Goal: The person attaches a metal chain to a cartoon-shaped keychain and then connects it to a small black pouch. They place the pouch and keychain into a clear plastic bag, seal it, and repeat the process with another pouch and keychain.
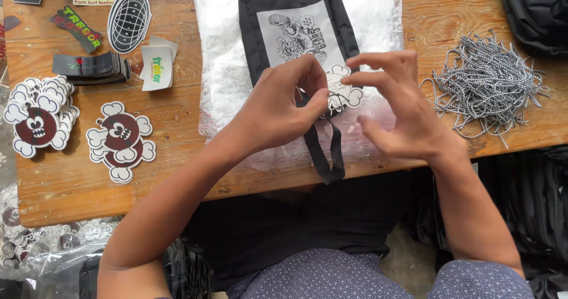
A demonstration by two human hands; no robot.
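Observation:
A black fabric pouch [260, 15] with a white printed cartoon panel lies on a clear plastic sleeve [222, 68] on the wooden table [177, 174]. Its black strap loop [328, 157] hangs over the table's front edge. My left hand [278, 106] pinches the strap's top together with a thin cord beside a white skull-and-bones tag [346, 95]. My right hand [396, 106] holds that tag between fingertips and thumb, the other fingers spread.
A heap of black-and-white cords [488, 86] lies at the right. Skull-shaped tags [118, 139] and a stack of them [35, 118] sit at the left, with stickers and cards [130, 21] behind. Black bags [535, 12] fill the right side.

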